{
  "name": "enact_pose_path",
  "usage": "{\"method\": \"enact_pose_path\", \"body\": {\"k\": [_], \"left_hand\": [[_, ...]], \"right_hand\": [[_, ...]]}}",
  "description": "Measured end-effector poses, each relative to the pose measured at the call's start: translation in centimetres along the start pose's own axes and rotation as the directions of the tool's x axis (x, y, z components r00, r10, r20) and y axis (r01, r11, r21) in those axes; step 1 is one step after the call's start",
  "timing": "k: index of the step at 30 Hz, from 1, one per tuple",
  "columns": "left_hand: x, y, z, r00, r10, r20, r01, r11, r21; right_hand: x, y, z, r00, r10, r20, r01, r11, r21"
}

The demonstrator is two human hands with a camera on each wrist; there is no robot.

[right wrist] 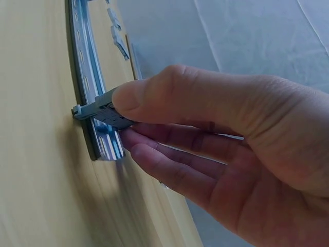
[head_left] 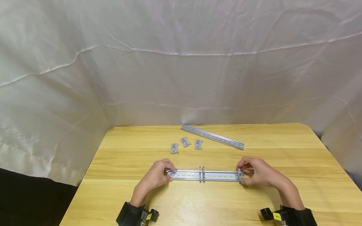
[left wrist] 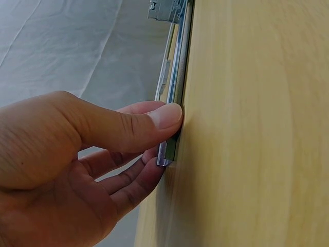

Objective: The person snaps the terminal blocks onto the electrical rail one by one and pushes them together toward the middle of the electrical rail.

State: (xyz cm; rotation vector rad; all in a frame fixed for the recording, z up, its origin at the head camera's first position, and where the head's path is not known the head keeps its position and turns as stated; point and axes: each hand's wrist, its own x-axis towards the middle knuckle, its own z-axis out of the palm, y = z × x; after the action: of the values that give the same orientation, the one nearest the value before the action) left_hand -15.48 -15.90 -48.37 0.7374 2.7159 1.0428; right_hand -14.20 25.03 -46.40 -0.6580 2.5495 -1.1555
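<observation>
A slotted metal DIN rail [head_left: 220, 176] lies crosswise on the table in front of me. My left hand [head_left: 156, 174] pinches its left end between thumb and fingers; the left wrist view shows the thumb on the rail's near edge [left wrist: 177, 77]. At the other end my right hand [head_left: 257, 172] holds a grey terminal block [right wrist: 105, 110] that sits across the rail, a short way in from the rail's tip. Two thin grey terminal blocks [head_left: 202, 174] stand side by side near the rail's middle. The right hand's far fingers are partly hidden behind its thumb.
Behind the rail, three loose grey terminal blocks [head_left: 174, 148] lie flat on the wooden table [head_left: 198, 204]. A second slotted rail [head_left: 212, 136] lies slantwise near the back edge. Pale cloth [head_left: 181, 78] hangs behind the table and at its sides.
</observation>
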Motion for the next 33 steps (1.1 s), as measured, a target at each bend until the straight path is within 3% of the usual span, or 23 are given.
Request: {"method": "enact_pose_path", "body": {"k": [33], "left_hand": [[0.1, -0.1, 0.2, 1.000, -0.002, -0.004, 0.002, 1.000, 0.012]], "right_hand": [[2.9, -1.9, 4.3, 0.998, -0.042, -0.043, 0.045, 0.997, 0.060]]}}
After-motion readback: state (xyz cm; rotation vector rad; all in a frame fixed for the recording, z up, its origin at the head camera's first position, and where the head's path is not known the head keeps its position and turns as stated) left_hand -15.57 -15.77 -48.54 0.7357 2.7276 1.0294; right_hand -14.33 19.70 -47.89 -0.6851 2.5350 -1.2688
